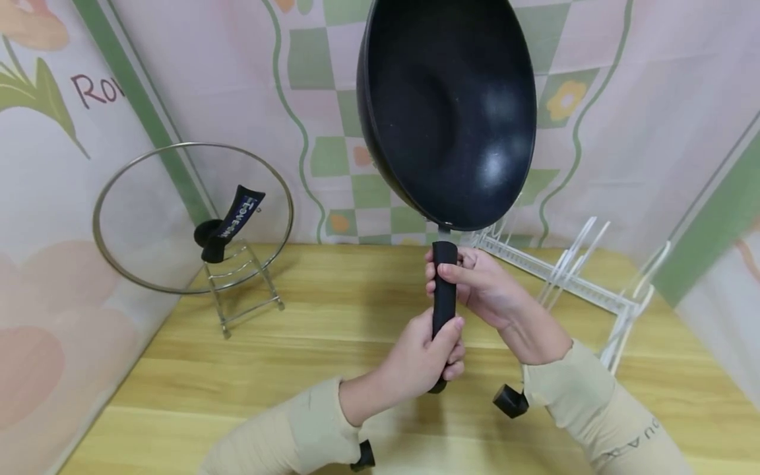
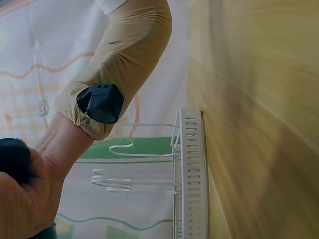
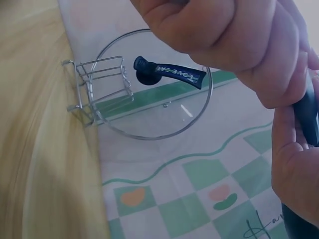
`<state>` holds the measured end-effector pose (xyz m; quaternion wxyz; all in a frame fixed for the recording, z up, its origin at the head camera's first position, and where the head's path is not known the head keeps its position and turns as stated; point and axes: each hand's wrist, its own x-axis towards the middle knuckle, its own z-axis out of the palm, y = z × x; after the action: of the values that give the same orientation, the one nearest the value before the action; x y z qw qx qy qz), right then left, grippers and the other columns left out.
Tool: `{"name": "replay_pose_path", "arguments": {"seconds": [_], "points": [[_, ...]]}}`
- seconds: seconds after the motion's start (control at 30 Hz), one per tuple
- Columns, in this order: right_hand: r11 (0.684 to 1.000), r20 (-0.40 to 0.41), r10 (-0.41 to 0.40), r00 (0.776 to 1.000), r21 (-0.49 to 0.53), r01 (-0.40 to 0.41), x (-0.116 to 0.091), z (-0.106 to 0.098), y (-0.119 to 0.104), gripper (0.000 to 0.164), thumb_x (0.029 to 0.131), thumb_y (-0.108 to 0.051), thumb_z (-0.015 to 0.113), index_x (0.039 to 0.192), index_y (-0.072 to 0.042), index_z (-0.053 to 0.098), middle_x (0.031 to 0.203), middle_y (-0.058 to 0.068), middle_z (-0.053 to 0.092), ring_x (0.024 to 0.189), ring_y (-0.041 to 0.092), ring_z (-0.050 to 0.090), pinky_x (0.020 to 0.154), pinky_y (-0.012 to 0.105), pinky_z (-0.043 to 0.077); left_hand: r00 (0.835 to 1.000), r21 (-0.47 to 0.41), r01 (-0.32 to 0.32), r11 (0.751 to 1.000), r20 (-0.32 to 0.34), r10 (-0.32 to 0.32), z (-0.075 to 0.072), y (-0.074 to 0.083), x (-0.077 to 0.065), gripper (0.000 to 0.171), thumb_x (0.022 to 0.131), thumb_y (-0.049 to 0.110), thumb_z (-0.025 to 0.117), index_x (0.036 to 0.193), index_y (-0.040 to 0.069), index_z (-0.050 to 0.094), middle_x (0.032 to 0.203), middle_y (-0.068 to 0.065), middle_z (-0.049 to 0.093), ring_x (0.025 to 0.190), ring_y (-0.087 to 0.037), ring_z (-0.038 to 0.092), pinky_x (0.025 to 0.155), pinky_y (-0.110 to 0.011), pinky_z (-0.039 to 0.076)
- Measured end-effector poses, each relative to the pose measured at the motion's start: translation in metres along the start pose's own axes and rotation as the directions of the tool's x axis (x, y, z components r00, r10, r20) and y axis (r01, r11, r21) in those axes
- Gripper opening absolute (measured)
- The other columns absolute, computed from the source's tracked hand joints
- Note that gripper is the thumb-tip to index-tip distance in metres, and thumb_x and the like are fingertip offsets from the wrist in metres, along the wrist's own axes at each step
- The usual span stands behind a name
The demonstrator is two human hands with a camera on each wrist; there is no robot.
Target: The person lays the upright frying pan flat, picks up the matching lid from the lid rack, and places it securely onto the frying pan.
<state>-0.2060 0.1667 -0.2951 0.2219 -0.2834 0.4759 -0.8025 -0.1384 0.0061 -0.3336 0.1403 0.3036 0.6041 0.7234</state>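
Note:
A black wok is held up above the table, its dark inside facing the head camera and its handle pointing down. My left hand grips the lower part of that handle. Higher up, just below the pan, my right hand holds the same handle with its thumb across the front. In the right wrist view, both hands wrap the dark handle at the right side. The left wrist view catches only part of the grip, at its lower left.
On the left, a glass lid with a black knob handle leans upright in a small wire stand. A white dish rack with upright prongs stands at the back right of the wooden table. Patterned cloth walls surround it.

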Motion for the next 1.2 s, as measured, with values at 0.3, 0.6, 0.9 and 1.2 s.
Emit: {"name": "replay_pose_path", "arguments": {"seconds": [0.3,0.6,0.9,1.2], "points": [[0.999,0.01,0.024,1.0,-0.022,-0.023,0.001,0.001,-0.005,0.018,0.101,-0.003,0.063,0.118,0.002,0.06,0.097,0.005,0.071,0.086,0.014,0.072,0.085,0.028,0.059,0.999,0.103,-0.046,0.994,0.03,0.043,-0.002,0.003,0.001,0.022,0.111,0.01,0.04,0.095,-0.005,0.046,0.068,-0.002,0.048,0.055,-0.004,0.056,0.058,-0.022,0.053],[0.997,0.027,0.051,0.998,-0.058,-0.049,0.002,-0.005,-0.001,0.014,0.1,-0.001,0.064,0.114,0.0,0.063,0.097,0.005,0.071,0.087,0.014,0.073,0.085,0.028,0.059,0.999,0.148,0.001,0.989,0.041,-0.007,-0.005,0.004,-0.001,0.024,0.11,0.011,0.043,0.094,-0.005,0.05,0.07,-0.007,0.054,0.061,-0.003,0.059,0.065,-0.022,0.056],[0.99,0.013,0.078,0.997,-0.12,-0.076,0.003,-0.005,0.0,0.016,0.099,-0.001,0.064,0.114,0.003,0.061,0.097,0.006,0.071,0.087,0.014,0.072,0.087,0.03,0.058,0.992,0.198,0.05,0.979,0.104,-0.072,-0.014,0.011,-0.002,0.018,0.109,0.007,0.046,0.101,-0.007,0.055,0.084,-0.009,0.061,0.076,-0.002,0.061,0.08,-0.023,0.056],[0.978,0.015,0.113,0.993,-0.176,-0.109,0.004,-0.003,0.001,0.011,0.098,0.0,0.064,0.11,-0.001,0.065,0.099,0.006,0.071,0.087,0.014,0.071,0.086,0.029,0.058,0.989,0.188,0.077,0.979,0.111,-0.099,-0.016,0.01,-0.001,0.012,0.106,0.004,0.054,0.105,-0.007,0.057,0.088,-0.012,0.067,0.081,-0.003,0.065,0.083,-0.024,0.056]]}}
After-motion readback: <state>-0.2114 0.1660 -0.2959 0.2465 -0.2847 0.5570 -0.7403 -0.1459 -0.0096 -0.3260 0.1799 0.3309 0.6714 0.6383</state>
